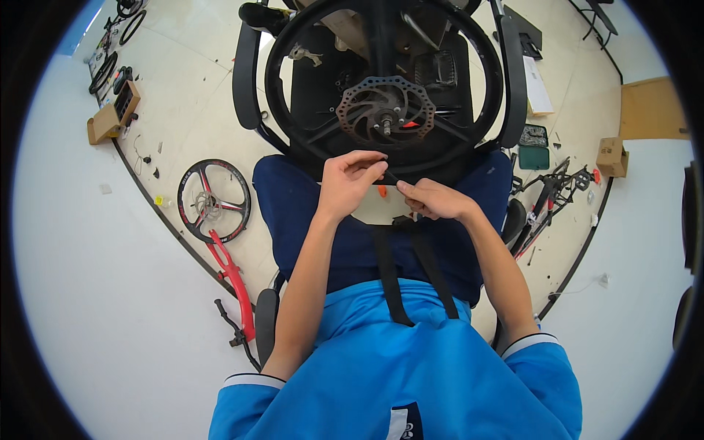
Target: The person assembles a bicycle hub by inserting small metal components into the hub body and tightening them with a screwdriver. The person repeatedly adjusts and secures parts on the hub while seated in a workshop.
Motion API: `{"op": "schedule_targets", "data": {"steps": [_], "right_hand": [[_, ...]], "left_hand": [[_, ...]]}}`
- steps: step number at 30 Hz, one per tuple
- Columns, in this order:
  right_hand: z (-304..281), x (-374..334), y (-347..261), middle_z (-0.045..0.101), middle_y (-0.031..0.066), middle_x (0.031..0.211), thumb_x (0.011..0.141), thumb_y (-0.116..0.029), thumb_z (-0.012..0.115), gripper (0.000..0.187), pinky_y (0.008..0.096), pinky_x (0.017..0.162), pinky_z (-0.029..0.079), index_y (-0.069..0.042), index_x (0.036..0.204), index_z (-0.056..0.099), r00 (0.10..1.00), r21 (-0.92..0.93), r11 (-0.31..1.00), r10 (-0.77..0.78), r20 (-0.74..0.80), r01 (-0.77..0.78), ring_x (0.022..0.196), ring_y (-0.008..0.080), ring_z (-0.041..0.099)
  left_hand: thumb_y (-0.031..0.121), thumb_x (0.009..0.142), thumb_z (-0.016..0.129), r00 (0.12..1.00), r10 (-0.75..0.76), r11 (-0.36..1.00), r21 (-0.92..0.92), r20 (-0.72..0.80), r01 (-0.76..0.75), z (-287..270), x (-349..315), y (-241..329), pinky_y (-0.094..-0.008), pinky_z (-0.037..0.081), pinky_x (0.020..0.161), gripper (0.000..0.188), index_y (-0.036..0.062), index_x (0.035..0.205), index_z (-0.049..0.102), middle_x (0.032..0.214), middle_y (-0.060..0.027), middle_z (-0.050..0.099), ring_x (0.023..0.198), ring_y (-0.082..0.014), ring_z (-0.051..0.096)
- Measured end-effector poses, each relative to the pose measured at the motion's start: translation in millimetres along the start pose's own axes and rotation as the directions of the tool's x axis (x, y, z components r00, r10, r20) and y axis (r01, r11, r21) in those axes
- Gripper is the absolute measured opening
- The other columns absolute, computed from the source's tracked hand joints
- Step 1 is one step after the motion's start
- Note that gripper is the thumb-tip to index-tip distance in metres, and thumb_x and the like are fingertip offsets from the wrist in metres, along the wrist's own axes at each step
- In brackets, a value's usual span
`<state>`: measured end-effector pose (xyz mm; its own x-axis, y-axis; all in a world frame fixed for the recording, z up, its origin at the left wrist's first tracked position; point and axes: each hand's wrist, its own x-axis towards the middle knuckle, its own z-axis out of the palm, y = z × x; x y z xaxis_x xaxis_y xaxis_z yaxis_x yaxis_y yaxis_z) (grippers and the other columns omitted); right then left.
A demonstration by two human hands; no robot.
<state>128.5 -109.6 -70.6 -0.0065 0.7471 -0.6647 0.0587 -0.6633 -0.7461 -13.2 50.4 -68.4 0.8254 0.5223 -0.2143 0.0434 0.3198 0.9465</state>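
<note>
My left hand is closed in a pinch at the near edge of a black bicycle wheel. What sits between its fingertips is too small to name. To its right, my right hand is closed, thumb on top, round a thin dark rod-like piece that reaches toward the left fingertips. Just beyond both hands, a drilled metal brake disc is mounted on the wheel's hub, its axle pointing up. The wheel lies flat across a black armchair-style office chair.
Behind the disc, a black mesh-like case lies on the chair. On the floor at left are a spoked wheel and a red frame part. At right lie a bicycle frame, a green open case and a cardboard box.
</note>
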Motion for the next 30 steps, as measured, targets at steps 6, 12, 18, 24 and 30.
{"op": "schedule_targets", "data": {"steps": [6,12,18,24,30], "right_hand": [[-0.1,-16.5,-38.2,0.062,0.0225,0.075,0.095,-0.023,0.054,0.029,0.0454,0.062,0.045,0.002,0.081,0.059,0.788,-0.386,0.907,-0.361,-0.500,0.170,0.073,0.0425,0.058],[-11.1,-12.1,-47.0,0.063,0.0212,0.074,0.094,-0.025,0.055,0.028,0.0471,0.066,0.047,0.001,0.085,0.060,0.669,-0.570,0.811,-0.497,-0.552,0.133,0.074,0.0407,0.061],[-21.9,-15.1,-56.8,0.061,0.0226,0.069,0.092,-0.025,0.059,0.030,0.0456,0.063,0.046,0.002,0.080,0.061,0.687,-0.568,0.810,-0.494,-0.533,0.142,0.070,0.0406,0.060],[-44.5,-25.9,-88.1,0.062,0.0184,0.068,0.088,-0.027,0.065,0.029,0.0424,0.060,0.048,0.001,0.079,0.062,0.623,-0.726,0.681,-0.610,-0.490,0.096,0.069,0.0367,0.062],[-57.2,-19.3,-89.5,0.062,0.0175,0.068,0.088,-0.029,0.064,0.031,0.0434,0.061,0.049,0.001,0.078,0.060,0.571,-0.834,0.548,-0.707,-0.417,0.069,0.069,0.0364,0.062]], "left_hand": [[0.007,0.086,0.069,0.952,-0.046,0.999,0.014,-0.304,0.053,23.3,14.9,5.0,-0.0241,0.053,0.063,0.017,-0.0078,0.095,0.070,0.078,-0.0098,0.068,0.066,-0.0130,0.065],[0.007,0.086,0.069,0.924,-0.088,0.995,-0.066,-0.373,0.069,30.7,27.3,8.4,-0.0252,0.054,0.062,0.016,-0.0074,0.093,0.070,0.079,-0.0105,0.068,0.066,-0.0144,0.065],[0.006,0.085,0.069,0.913,-0.205,0.960,-0.255,-0.352,0.117,30.6,31.7,11.0,-0.0254,0.054,0.061,0.015,-0.0087,0.089,0.068,0.077,-0.0119,0.067,0.066,-0.0158,0.065],[0.002,0.086,0.065,0.876,-0.428,0.745,-0.636,-0.223,0.202,29.0,42.3,10.3,-0.0233,0.057,0.070,0.010,-0.0038,0.093,0.061,0.087,-0.0092,0.063,0.076,-0.0160,0.065],[0.001,0.086,0.064,0.878,-0.438,0.690,-0.699,-0.193,0.190,31.6,42.8,8.3,-0.0218,0.058,0.074,0.009,-0.0023,0.093,0.060,0.090,-0.0082,0.063,0.078,-0.0151,0.065]]}}
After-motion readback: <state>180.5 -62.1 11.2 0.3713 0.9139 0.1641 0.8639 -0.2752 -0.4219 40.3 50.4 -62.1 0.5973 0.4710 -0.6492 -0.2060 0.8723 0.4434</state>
